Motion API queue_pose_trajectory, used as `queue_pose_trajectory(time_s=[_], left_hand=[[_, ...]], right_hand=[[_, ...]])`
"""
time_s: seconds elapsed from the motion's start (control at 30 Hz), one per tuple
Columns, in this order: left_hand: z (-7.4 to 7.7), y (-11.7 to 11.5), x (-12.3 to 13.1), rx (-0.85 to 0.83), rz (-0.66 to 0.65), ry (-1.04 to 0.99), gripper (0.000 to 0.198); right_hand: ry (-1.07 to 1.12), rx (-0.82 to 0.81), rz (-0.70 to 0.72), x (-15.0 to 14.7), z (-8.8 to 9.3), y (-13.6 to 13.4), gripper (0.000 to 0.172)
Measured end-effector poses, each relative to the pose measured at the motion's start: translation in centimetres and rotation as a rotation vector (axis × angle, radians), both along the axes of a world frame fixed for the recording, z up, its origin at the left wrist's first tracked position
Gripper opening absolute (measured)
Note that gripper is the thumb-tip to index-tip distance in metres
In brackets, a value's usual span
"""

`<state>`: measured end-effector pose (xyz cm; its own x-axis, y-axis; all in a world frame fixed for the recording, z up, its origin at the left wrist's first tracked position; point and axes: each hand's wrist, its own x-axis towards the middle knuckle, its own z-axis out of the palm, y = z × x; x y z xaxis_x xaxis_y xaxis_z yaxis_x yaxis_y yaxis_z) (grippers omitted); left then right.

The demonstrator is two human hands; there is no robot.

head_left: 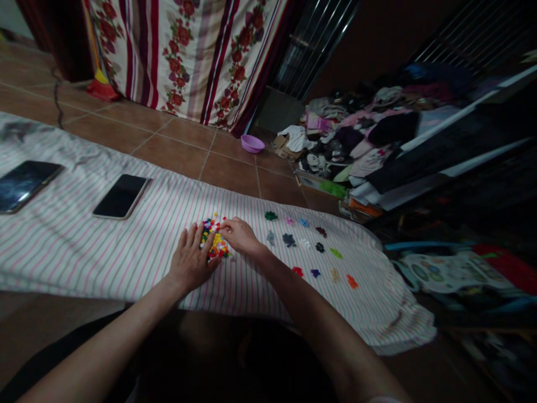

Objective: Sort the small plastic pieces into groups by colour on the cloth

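Observation:
A mixed pile of tiny coloured pieces [217,244] lies on the striped cloth [176,201]. Flat at the pile's left edge rests my left hand [192,254], its fingers spread and touching some pieces. At the pile's upper right, my right hand [238,234] has its fingertips pinched together; whatever is between them is too small to make out. To the right sit several small single-colour heaps, among them dark green [271,215], dark grey [289,239], red [297,272], blue [315,273] and orange [351,281].
Two phones, one black-screened [121,196] and one at far left [27,184], lie on the cloth. Beyond, a purple basin [252,144] stands on the tiled floor near a flowered curtain [180,56]. Clothes [361,129] are heaped at the right.

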<state>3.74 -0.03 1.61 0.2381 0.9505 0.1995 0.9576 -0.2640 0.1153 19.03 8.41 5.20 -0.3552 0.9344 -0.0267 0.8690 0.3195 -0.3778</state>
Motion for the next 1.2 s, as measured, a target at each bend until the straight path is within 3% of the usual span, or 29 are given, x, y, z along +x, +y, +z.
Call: queue_pose_trajectory(time_s=[0.43, 0.7, 0.97, 1.2], left_hand=[[0.4, 0.1, 0.0, -0.015, -0.005, 0.007, 0.065], [-0.3, 0.1, 0.0, 0.024, -0.013, 0.019, 0.066], [-0.7, 0.0, -0.1, 0.087, -0.023, -0.018, 0.064], [-0.7, 0.0, -0.2, 0.129, -0.041, -0.001, 0.065]], right_hand=[[0.136, -0.019, -0.075, -0.3, -0.3, 0.1, 0.01], [0.22, 0.013, -0.118, -0.1, -0.3, -0.3, 0.009], [0.286, 0.118, -0.091, 2.9, -0.5, -0.6, 0.013], [0.328, 0.127, -0.192, 6.2, -0.1, -1.0, 0.013]])
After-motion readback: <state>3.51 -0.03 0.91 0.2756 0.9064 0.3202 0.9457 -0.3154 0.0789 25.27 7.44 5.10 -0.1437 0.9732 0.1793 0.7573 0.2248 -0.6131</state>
